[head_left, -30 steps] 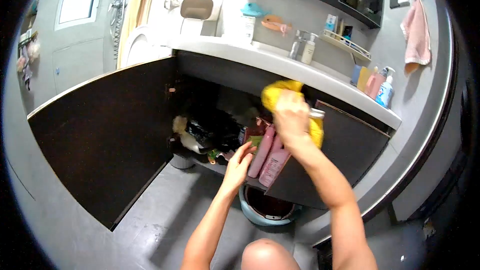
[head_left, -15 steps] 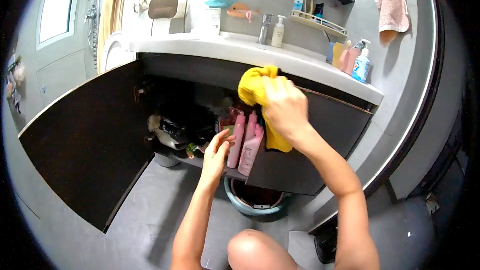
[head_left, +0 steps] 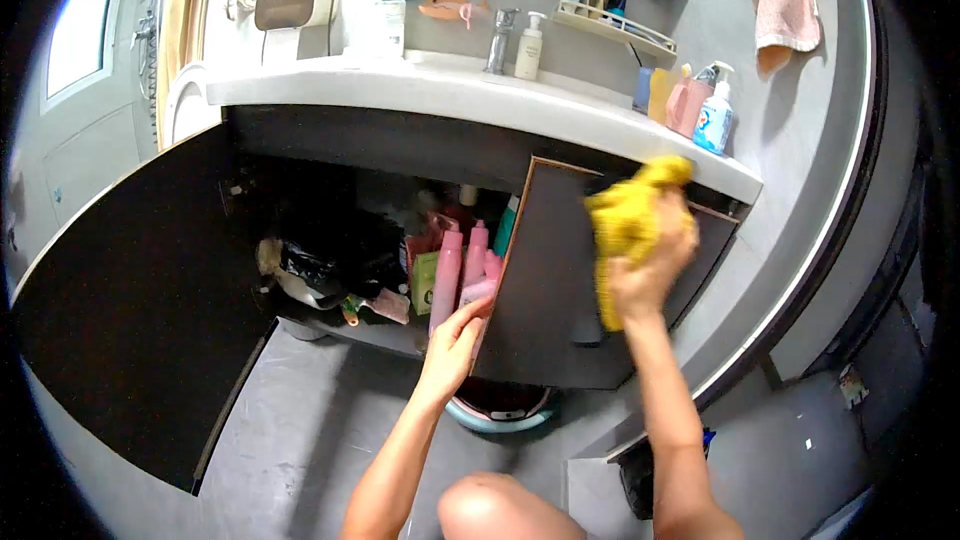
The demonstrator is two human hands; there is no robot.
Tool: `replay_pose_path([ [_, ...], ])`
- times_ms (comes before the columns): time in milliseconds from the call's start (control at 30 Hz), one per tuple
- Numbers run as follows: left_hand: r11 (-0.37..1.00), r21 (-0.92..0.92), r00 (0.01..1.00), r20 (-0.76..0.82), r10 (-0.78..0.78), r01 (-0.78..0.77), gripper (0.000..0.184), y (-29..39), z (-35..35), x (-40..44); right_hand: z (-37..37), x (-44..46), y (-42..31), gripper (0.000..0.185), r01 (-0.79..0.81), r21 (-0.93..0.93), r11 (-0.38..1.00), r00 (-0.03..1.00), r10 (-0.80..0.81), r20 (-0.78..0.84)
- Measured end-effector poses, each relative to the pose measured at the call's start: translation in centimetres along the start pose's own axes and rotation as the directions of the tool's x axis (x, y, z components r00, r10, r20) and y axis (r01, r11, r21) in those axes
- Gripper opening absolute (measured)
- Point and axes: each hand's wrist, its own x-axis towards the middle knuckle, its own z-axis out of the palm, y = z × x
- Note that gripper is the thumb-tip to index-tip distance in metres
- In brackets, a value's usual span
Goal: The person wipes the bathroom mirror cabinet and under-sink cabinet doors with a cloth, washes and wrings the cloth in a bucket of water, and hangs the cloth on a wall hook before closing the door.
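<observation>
A yellow cloth (head_left: 622, 225) is bunched in my right hand (head_left: 655, 265), up against the dark front of the right cabinet door (head_left: 545, 280). The cloth is a little blurred by motion. My left hand (head_left: 450, 355) is at that door's left edge, its fingers closed there and partly hidden. Just behind the left fingers, pink bottles (head_left: 447, 270) stand upright inside the cabinet. A green box (head_left: 424, 282) is beside them.
The left cabinet door (head_left: 120, 310) stands wide open. Black plastic bags (head_left: 335, 260) fill the cabinet's left side. Overhead runs a white washbasin counter (head_left: 380, 90) with a pump bottle (head_left: 529, 48) and a blue-labelled bottle (head_left: 713, 122). A blue-rimmed basin (head_left: 500, 425) sits on the floor below.
My right hand has carried the yellow cloth rightward and down across the right door. My left hand has moved from in front of the bottles to the door's edge. The view has shifted.
</observation>
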Motion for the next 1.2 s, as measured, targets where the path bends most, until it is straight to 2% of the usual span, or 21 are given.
replay_pose_path([
  [67,1.0,-0.012,1.0,0.019,-0.021,0.021,0.039,0.2,0.0,0.0,2.1,0.3,-5.3,0.079,0.075,-0.058,0.995,0.973,-0.061,0.223],
  [100,0.998,-0.055,1.0,0.001,0.021,-0.021,0.039,0.0,0.2,0.0,3.5,-0.1,-7.3,0.074,0.134,-0.038,0.99,0.957,-0.119,0.265],
  [133,1.0,0.018,0.998,-0.061,0.001,0.0,0.039,0.7,0.4,-0.3,4.7,-0.8,-8.7,0.069,0.191,-0.004,0.982,0.936,-0.181,0.303],
  [200,0.999,0.026,0.996,-0.078,-0.037,0.04,0.038,-0.5,-0.1,-0.8,5.9,-2.7,-9.8,0.056,0.364,-0.079,0.928,0.879,-0.315,0.357],
  [233,0.992,0.121,0.997,-0.067,-0.029,0.037,0.038,-1.2,-0.6,-1.1,6.0,-4.2,-10.3,0.048,0.308,-0.025,0.951,0.902,-0.283,0.327],
  [267,0.984,0.166,0.991,-0.126,-0.04,0.061,0.036,-2.7,-0.8,-1.3,6.2,-6.5,-10.1,0.049,0.314,0.018,0.949,0.899,-0.303,0.315],
  [400,0.797,0.463,0.919,-0.13,-0.372,0.388,0.034,-6.7,-4.4,-3.1,6.7,-17.3,-10.2,0.038,0.405,0.126,0.906,0.817,-0.42,0.395],
  [433,0.726,0.543,0.896,-0.131,-0.424,0.423,0.035,-7.7,-5.6,-3.6,6.8,-19.5,-10.5,0.037,0.41,0.171,0.896,0.781,-0.442,0.441],
  [467,0.703,0.574,0.898,-0.152,-0.412,0.42,0.034,-9.0,-7.1,-4.4,6.8,-21.2,-10.9,0.035,0.415,0.211,0.885,0.742,-0.463,0.485],
  [533,0.727,0.478,0.87,-0.283,-0.403,0.492,0.031,-13.0,-10.9,-5.4,6.4,-21.3,-13.4,0.038,0.219,0.32,0.922,0.746,-0.369,0.554],
  [600,0.796,0.205,0.792,-0.396,-0.465,0.569,0.028,-13.3,-14.1,-5.8,6.5,-20.7,-15.8,0.039,0.092,0.36,0.928,0.807,-0.281,0.519],
  [700,0.83,0.093,0.71,-0.575,-0.406,0.55,0.029,-13.9,-17.8,-6.6,9.2,-19.8,-19.8,0.044,0.074,0.301,0.951,0.768,-0.247,0.591],
  [733,0.8,0.025,0.637,-0.62,-0.459,0.6,0.03,-12.1,-17.9,-6.6,10.6,-20.4,-20.9,0.044,0.086,0.248,0.965,0.728,-0.231,0.645],
  [800,0.815,-0.077,0.604,-0.632,-0.486,0.574,0.029,-12.1,-19.4,-6.7,13.5,-22.6,-22.8,0.044,0.001,0.153,0.988,0.716,-0.108,0.689],
  [933,0.864,-0.021,0.633,-0.671,-0.386,0.504,0.028,-13.4,-19.9,-6.5,16.3,-23.6,-26.0,0.046,0.079,0.091,0.993,0.711,-0.12,0.692],
  [1000,0.924,0.115,0.754,-0.619,-0.221,0.366,0.028,-14.6,-19.5,-5.9,17.5,-23.7,-26.8,0.043,0.141,0.048,0.989,0.695,-0.133,0.706],
  [1033,0.933,0.089,0.764,-0.603,-0.228,0.348,0.028,-14.3,-19.1,-5.5,18.1,-23.2,-27.3,0.041,0.098,0.064,0.993,0.65,-0.113,0.751],
  [1133,0.931,0.094,0.747,-0.628,-0.219,0.352,0.028,-16.1,-19.2,-5.0,19.6,-21.9,-28.6,0.038,0.053,0.098,0.994,0.633,-0.11,0.766],
  [1200,0.949,0.09,0.751,-0.636,-0.179,0.303,0.029,-16.4,-19.3,-4.9,20.1,-21.4,-29.0,0.034,0.098,0.1,0.99,0.68,-0.14,0.72],
])
